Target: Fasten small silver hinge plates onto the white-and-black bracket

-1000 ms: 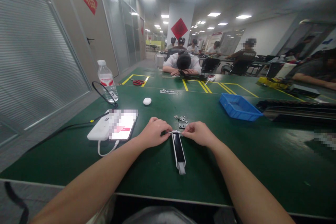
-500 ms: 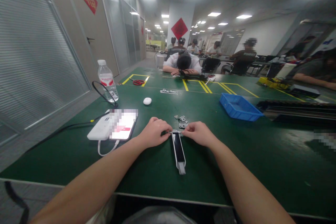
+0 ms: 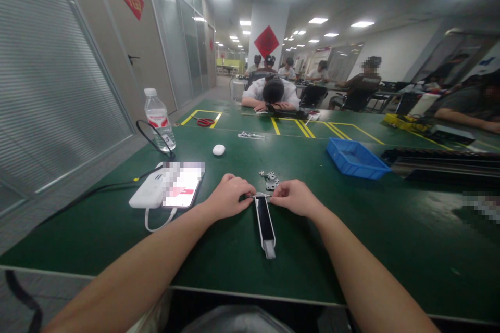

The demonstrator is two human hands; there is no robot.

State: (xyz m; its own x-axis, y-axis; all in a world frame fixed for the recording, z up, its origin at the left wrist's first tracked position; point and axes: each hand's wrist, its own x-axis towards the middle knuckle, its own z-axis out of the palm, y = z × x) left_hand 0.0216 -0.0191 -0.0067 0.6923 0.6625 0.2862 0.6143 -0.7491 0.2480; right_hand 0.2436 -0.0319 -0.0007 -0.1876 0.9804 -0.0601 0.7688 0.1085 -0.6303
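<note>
A long, narrow device (image 3: 265,218) with a black face and white edges lies on the green table, a grey piece at its near end. My left hand (image 3: 231,195) is closed in a pinch at the left of its far end, by a thin, small piece too fine to name. On the opposite side, my right hand (image 3: 296,197) pinches close to the same end; whatever is between its fingertips is hidden. Several small metal parts (image 3: 270,182) lie just beyond the device, between my hands.
To the left are a phone (image 3: 183,195), a white power bank (image 3: 145,192) with cables and a water bottle (image 3: 159,122). A white earbud case (image 3: 219,150) sits farther out. A blue tray (image 3: 357,164) stands right. Across the table (image 3: 304,265), a person (image 3: 271,94) rests head on arms.
</note>
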